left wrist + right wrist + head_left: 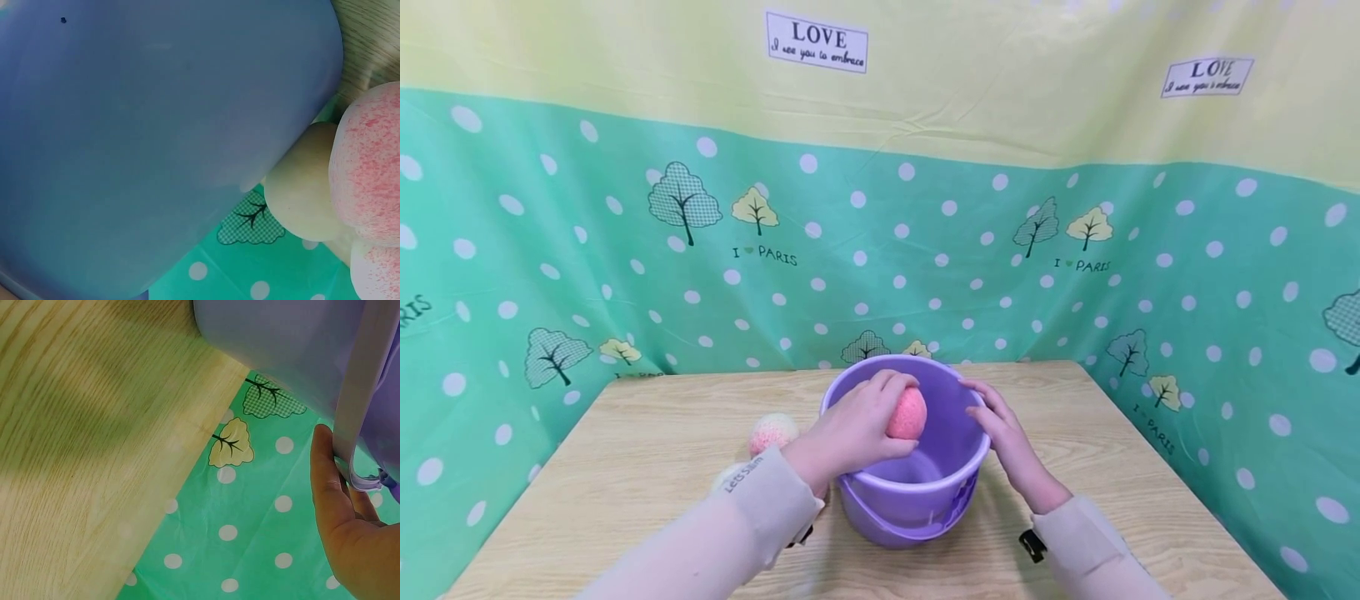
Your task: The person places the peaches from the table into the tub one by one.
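Observation:
A purple bucket (902, 500) stands upright on the table in the head view. Over its mouth my left hand (859, 425) grips a round, pink, peach-like ball (907, 414), thumb below and fingers on top. My right hand (1011, 437) holds the right side of the rim, with fingertips at its edge. In the right wrist view, the fingers of that hand (350, 531) lie outside the bucket wall (275, 350), by its handle (359, 381). Left of the bucket sits a pale and pink speckled ball (772, 433); my left forearm partly covers others.
In the left wrist view, a cream ball (303, 184) and pink-speckled ones (372, 162) cluster beside the bucket. The light wooden table (662, 450) ends at a green dotted cloth (895, 250) behind. More cloth hangs at both sides.

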Action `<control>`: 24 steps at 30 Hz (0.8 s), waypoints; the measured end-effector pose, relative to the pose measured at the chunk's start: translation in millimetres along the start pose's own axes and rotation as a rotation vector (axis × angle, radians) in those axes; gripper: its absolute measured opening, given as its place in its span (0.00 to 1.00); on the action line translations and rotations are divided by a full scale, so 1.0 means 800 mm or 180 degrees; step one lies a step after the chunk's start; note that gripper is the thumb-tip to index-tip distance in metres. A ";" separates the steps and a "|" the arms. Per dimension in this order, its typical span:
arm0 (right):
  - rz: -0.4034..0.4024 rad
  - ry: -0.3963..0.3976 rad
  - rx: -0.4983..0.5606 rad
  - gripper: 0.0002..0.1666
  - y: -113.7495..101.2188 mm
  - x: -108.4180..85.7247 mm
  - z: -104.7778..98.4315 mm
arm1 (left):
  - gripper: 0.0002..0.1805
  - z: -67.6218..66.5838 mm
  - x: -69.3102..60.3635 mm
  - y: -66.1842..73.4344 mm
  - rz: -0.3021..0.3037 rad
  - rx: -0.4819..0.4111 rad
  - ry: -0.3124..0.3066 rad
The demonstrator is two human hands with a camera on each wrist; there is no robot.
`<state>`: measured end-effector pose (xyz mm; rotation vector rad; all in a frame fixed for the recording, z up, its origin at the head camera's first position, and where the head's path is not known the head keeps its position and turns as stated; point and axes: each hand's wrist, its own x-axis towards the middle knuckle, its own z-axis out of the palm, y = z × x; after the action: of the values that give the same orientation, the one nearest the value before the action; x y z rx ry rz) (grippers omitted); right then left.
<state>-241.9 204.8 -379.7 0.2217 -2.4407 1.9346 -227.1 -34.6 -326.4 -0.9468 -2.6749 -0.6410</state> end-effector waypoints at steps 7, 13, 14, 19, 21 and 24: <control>-0.0011 0.0002 0.0018 0.29 0.001 -0.001 0.001 | 0.39 0.001 0.001 0.000 -0.0032 -0.0009 -0.0051; -0.0026 -0.0016 0.0042 0.29 0.000 -0.001 0.001 | 0.39 0.000 0.000 0.001 -0.0090 0.0009 -0.0046; -0.0022 -0.0011 0.0046 0.29 0.001 -0.001 0.001 | 0.39 0.000 0.000 0.001 -0.0083 0.0017 -0.0032; -0.0038 0.0016 0.0059 0.29 0.002 -0.001 0.001 | 0.37 -0.002 -0.001 0.001 -0.0017 0.0049 0.0023; -0.0040 0.0023 0.0052 0.29 0.002 -0.001 0.002 | 0.35 -0.002 -0.002 0.001 0.0025 0.0067 0.0044; -0.0027 0.0019 0.0039 0.29 0.003 -0.001 0.002 | 0.35 -0.003 -0.002 0.000 0.0108 0.0093 0.0098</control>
<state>-241.3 204.0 -382.1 0.2256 -2.4210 1.9443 -225.7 -36.5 -324.9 -0.9646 -2.6281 -0.6029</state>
